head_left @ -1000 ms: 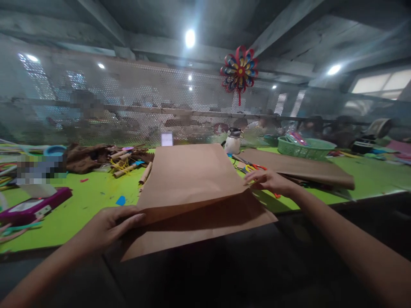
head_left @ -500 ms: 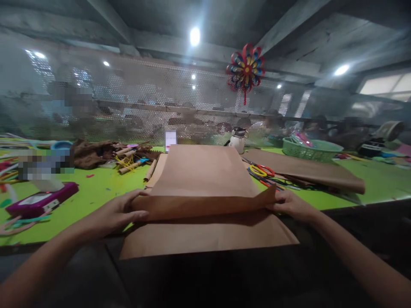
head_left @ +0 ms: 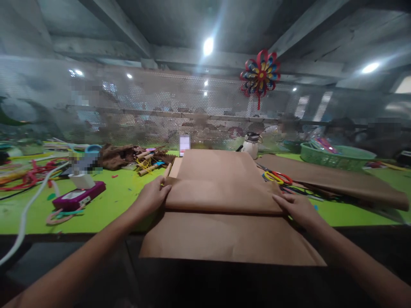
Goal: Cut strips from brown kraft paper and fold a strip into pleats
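In front of me a sheet of brown paper (head_left: 221, 196) is bent over on itself, its folded strip running crosswise between my hands. My left hand (head_left: 153, 196) grips the strip's left end, thumb on top. At the right end, my right hand (head_left: 297, 209) pinches the same sheet between thumb and fingers. More brown paper (head_left: 231, 239) lies beneath and hangs past the table's front edge. Behind the fold, flat brown paper (head_left: 220, 164) reaches toward the back of the table. Yellow-handled and red-handled scissors (head_left: 274, 177) lie just beyond my right hand.
On the left of the green table (head_left: 118, 196) sit a purple power strip (head_left: 80, 196), a white cable (head_left: 24, 214) and crumpled brown material (head_left: 118, 156). A phone (head_left: 184, 145) and a white jug (head_left: 250, 147) stand at the back. Folded brown paper (head_left: 340, 175) and a green basket (head_left: 340, 156) occupy the right.
The raised paper flap has been turned over away from me and now lies flatter, both hands moving with it. The view has swung left, so the surroundings appear farther right.
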Demonstrator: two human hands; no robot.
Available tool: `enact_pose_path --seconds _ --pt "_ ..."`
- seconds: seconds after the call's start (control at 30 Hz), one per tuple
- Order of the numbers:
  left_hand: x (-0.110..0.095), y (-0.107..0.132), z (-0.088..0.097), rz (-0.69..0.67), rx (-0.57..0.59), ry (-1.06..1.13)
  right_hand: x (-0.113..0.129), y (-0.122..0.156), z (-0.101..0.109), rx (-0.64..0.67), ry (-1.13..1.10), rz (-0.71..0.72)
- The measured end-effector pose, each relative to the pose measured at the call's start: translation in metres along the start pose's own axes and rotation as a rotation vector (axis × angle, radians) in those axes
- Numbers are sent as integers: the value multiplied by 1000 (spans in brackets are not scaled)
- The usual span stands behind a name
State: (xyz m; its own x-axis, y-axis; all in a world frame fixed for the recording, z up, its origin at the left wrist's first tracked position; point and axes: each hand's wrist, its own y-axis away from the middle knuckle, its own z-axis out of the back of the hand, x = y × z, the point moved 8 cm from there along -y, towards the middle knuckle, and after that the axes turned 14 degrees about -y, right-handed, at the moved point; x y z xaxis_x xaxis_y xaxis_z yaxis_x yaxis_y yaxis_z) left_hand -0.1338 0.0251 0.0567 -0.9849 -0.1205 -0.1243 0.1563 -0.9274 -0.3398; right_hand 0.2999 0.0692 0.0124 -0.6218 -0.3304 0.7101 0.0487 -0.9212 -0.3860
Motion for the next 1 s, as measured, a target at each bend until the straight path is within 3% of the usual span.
enact_pose_path --seconds 0.2,0.37,0.53,0.73,1.0 --pt "-7 -2 -25 13 50 -226 -2 -5 -23 48 410 -6" --pt "-13 2 -24 -24 16 -358 5 -5 -27 100 587 -7" --pt "-12 5 -24 -3 27 -388 7 -12 -31 204 600 -27" --pt "-9 0 -24 26 76 -299 9 -5 -22 67 636 -145" --pt "4 -10 -31 54 86 -262 9 -3 -19 23 621 -167"
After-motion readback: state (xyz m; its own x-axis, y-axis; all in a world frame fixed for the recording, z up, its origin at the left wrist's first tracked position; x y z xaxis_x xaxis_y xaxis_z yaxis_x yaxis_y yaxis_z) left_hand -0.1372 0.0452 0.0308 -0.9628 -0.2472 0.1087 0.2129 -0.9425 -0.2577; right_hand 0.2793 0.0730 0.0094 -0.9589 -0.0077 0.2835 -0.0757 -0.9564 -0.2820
